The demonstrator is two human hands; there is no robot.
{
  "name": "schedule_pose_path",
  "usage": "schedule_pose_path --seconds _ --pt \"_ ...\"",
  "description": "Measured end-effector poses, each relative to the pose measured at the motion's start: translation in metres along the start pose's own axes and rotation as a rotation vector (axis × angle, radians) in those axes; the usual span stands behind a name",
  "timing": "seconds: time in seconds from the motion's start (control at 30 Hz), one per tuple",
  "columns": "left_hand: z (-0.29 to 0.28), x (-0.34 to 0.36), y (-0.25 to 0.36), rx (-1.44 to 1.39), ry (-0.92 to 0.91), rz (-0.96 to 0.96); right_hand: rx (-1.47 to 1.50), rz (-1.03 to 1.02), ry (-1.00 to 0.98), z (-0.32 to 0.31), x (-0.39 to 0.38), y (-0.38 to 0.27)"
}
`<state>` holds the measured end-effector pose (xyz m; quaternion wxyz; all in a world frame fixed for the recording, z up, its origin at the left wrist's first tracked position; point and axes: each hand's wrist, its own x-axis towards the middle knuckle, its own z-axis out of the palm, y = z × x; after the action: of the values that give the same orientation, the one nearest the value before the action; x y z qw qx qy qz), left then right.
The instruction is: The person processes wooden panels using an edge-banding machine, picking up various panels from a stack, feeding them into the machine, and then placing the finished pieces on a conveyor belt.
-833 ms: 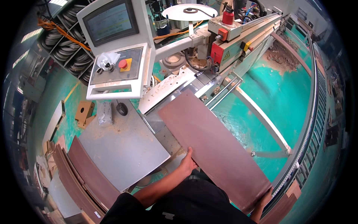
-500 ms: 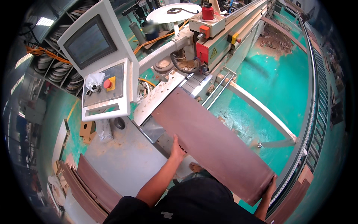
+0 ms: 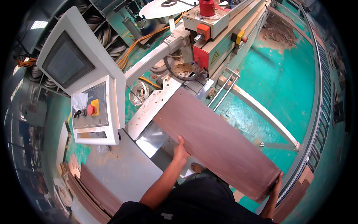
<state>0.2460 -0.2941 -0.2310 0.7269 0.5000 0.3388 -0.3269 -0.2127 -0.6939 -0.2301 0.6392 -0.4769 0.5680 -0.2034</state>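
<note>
A long brown wooden panel point(image 3: 218, 145) lies diagonally across the middle, its far end on the machine's steel bed point(image 3: 151, 142), beside the white plate with holes point(image 3: 140, 117). My left hand point(image 3: 181, 151) grips the panel's left edge near its middle, thumb lying over the edge. My right hand point(image 3: 276, 186) is closed around the near right corner, the fingers partly hidden underneath. The far end meets a machine with a red housing point(image 3: 201, 56), an orange switch point(image 3: 203, 30) and a red fitting on top point(image 3: 207, 7).
A control console point(image 3: 97, 106) with a screen stands at the left over a grey table point(image 3: 115, 171). Curved brown panels point(image 3: 95, 190) lie lower left. A white frame bar point(image 3: 263, 114) and a long roller rail point(image 3: 319, 127) run at the right. Coiled bands fill a rack point(image 3: 104, 41) behind.
The panel and both hands have shifted slightly forward toward the machine. The view has turned, so the console sits further left and lower. Both hands still grip the panel.
</note>
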Motion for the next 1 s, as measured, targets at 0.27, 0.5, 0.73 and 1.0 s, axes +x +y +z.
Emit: schedule_pose_path --seconds 0.27,0.5,0.73,1.0 --pt "0.089 0.060 0.000 -0.006 0.016 -0.010 0.039 -0.024 0.018 0.028 0.067 -0.071" --pt "0.155 0.079 0.009 -0.040 -0.144 0.011 -0.142 -0.042 0.206 0.006 0.154 -0.094" --pt "0.208 0.123 0.019 -0.011 -0.258 0.027 -0.188 -0.034 0.227 0.003 0.218 -0.115" --pt "0.270 0.143 0.032 0.169 -0.334 0.031 -0.511 -0.149 0.484 -0.005 0.281 -0.138"
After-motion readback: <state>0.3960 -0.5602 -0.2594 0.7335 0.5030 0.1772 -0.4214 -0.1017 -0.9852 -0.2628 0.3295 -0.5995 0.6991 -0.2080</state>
